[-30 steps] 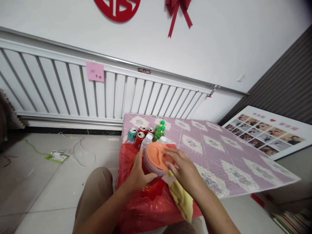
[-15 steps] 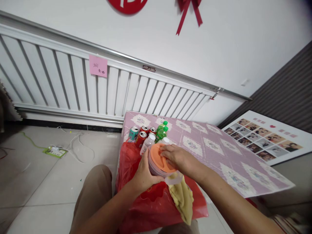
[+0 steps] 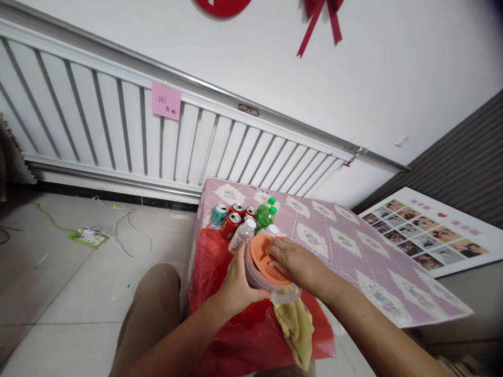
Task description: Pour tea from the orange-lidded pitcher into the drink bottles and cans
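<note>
A clear plastic jug [image 3: 256,276] with an orange lid [image 3: 261,252] is tilted in front of me. My left hand [image 3: 237,284] is wrapped round its near left side. On top, the bent fingers of my right hand [image 3: 297,262] grip the lid at its recessed middle; the fingertips are partly hidden. The jug's clear handle [image 3: 286,296] points towards me. Below it lies a yellow cloth [image 3: 295,331] on red plastic [image 3: 251,340]. Just beyond the jug stands a white bottle [image 3: 240,236], with a second white-capped bottle [image 3: 272,230] beside it.
Red cans [image 3: 231,225], a teal can [image 3: 218,215] and green-capped bottles [image 3: 267,215] stand on the patterned tablecloth [image 3: 310,235]. A radiator [image 3: 129,125] runs along the wall. At right leans a photo board [image 3: 428,228]. A power strip [image 3: 88,237] with cables lies on the floor.
The view has shifted slightly, so most things sit a little further right. Both hands keep their hold on the jug and its lid, with little other visible change.
</note>
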`<act>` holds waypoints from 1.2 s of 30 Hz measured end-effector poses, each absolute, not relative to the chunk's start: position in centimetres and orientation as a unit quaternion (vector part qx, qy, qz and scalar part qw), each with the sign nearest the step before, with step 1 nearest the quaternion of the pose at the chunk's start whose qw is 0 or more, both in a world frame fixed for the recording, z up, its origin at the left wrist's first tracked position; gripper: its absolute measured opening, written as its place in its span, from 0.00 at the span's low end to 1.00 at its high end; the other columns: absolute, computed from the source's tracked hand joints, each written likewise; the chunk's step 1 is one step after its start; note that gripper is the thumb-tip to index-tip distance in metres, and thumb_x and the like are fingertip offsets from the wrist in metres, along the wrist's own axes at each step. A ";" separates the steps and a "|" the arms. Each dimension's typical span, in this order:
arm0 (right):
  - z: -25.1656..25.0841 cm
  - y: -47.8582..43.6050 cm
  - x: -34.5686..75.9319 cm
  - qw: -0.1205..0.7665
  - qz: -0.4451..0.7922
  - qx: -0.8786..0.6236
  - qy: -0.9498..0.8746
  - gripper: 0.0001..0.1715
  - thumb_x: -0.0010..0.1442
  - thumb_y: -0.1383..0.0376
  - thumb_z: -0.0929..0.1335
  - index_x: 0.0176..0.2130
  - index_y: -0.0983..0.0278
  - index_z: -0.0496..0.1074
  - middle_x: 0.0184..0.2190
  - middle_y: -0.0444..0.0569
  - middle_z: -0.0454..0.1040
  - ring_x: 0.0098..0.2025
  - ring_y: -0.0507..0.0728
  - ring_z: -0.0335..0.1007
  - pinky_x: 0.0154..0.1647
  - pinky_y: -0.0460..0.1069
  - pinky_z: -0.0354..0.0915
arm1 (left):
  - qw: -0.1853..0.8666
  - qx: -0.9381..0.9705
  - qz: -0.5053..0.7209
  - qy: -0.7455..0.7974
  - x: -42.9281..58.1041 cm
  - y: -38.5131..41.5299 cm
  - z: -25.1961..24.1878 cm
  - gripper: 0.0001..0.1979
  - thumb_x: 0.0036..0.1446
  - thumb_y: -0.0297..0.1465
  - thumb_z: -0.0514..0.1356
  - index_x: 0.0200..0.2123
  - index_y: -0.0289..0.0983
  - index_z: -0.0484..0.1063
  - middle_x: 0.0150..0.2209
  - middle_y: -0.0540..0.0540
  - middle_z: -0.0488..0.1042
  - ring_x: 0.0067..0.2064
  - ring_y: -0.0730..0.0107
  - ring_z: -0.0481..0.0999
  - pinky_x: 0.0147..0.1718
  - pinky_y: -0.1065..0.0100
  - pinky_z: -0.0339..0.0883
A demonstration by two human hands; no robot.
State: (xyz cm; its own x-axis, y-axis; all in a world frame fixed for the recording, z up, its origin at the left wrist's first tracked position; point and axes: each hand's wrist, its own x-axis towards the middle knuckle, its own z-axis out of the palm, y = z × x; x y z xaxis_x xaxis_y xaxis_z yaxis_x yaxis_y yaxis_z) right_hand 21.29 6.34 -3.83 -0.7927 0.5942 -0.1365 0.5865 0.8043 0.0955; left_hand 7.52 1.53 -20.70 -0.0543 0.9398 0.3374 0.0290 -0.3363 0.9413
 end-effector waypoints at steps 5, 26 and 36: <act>-4.4 6.5 21.0 0.070 0.035 0.319 0.944 0.10 0.68 0.64 0.63 0.38 0.65 0.72 0.38 0.55 0.73 0.40 0.59 0.69 0.46 0.54 0.65 | 0.385 0.565 0.585 0.436 7.6 1.6 -20.8 0.68 0.29 0.31 0.77 0.69 0.40 0.41 0.69 0.33 0.51 0.70 0.41 0.52 0.67 0.43 0.48; -6.4 6.3 20.4 0.066 0.084 0.398 0.911 0.10 0.67 0.65 0.63 0.35 0.65 0.70 0.37 0.55 0.75 0.38 0.59 0.74 0.42 0.52 0.69 | 0.383 0.565 0.566 0.462 7.6 1.6 -21.1 0.70 0.27 0.38 0.79 0.69 0.36 0.41 0.69 0.28 0.51 0.69 0.37 0.52 0.66 0.39 0.50; -6.9 5.5 18.6 0.111 0.101 0.523 0.839 0.12 0.69 0.65 0.60 0.40 0.66 0.70 0.38 0.56 0.78 0.37 0.60 0.78 0.38 0.52 0.67 | 0.377 0.572 0.572 0.452 7.8 1.7 -21.2 0.70 0.27 0.41 0.79 0.68 0.36 0.42 0.68 0.28 0.53 0.69 0.36 0.52 0.65 0.37 0.51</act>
State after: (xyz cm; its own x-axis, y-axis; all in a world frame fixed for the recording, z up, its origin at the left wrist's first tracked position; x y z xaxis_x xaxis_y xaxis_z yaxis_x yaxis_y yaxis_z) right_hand 18.61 5.51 -6.92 -0.4289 0.8997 -0.0807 0.8549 0.4332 0.2855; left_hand 7.79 1.70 -21.18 -0.0630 0.9478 0.3126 0.0867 -0.3069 0.9478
